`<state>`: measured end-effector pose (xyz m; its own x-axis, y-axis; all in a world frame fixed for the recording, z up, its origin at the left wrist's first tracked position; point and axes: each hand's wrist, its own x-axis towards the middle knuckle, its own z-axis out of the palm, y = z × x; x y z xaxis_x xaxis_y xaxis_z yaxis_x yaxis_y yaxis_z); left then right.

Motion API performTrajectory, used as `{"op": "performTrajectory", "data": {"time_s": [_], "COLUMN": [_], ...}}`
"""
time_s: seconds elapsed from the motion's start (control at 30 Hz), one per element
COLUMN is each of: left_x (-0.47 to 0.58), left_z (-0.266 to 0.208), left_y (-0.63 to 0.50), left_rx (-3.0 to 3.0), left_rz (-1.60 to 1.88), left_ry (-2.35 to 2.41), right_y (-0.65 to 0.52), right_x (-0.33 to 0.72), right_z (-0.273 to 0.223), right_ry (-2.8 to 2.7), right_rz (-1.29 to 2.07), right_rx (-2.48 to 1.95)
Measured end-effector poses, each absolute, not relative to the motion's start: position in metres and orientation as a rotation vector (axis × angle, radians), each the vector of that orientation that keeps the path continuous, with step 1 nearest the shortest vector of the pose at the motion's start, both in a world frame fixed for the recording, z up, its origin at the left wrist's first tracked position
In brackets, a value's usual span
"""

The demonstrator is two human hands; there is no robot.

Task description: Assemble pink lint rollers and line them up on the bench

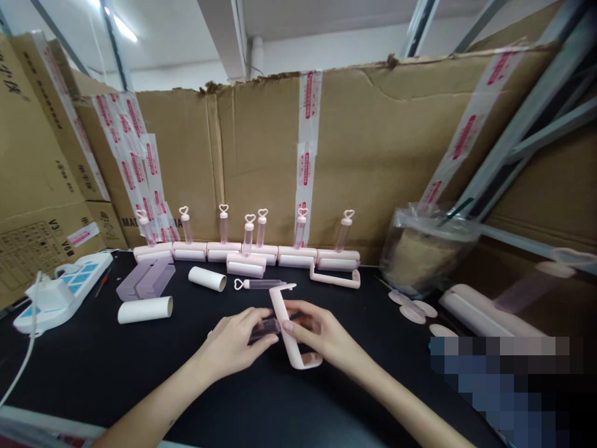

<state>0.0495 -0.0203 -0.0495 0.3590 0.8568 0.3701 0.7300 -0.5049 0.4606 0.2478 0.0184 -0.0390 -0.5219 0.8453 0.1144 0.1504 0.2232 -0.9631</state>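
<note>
My left hand (236,339) is closed around a translucent purplish lint roller handle (265,330), most of it hidden by the fingers. In my right hand (313,330) is a pale pink lint roller frame (285,323), a long bar with a short arm at each end. The handle's end meets the middle of the frame's bar; whether it is seated there I cannot tell. Just behind my hands lies a loose handle (263,284) with a heart-shaped loop. A second pink frame (336,278) rests farther back on the right.
Assembled pink lint rollers (298,256) stand in a row along the cardboard wall (261,143). White paper tubes (145,309) and purple pieces (145,279) lie left, near a power strip (65,295). A bagged cup (426,252) and several pale discs (413,311) are at right.
</note>
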Motion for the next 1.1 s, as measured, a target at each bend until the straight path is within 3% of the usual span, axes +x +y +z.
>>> {"op": "performTrajectory", "data": {"time_s": [0.7,0.83,0.93,1.1], "left_x": [0.037,0.011,-0.014,-0.039], "left_z": [-0.040,-0.026,-0.029,-0.055], "left_y": [-0.013,0.010,0.032,0.051], "left_rx": [2.530,2.578,2.570,2.531], "left_rz": [0.577,0.761,0.693,0.588], "left_ry": [1.362,1.613,1.970,2.118], "right_y": [0.025,0.032,0.034,0.031], "right_x": [0.257,0.269,0.274,0.271], "right_z": [-0.047,-0.038,-0.034,-0.036], "right_ry": [-2.268,-2.186,-2.125,-2.133], "right_rz": [1.008,0.917,0.831,0.758], "right_rx": [-1.152,-1.189,-1.201,-1.218]}}
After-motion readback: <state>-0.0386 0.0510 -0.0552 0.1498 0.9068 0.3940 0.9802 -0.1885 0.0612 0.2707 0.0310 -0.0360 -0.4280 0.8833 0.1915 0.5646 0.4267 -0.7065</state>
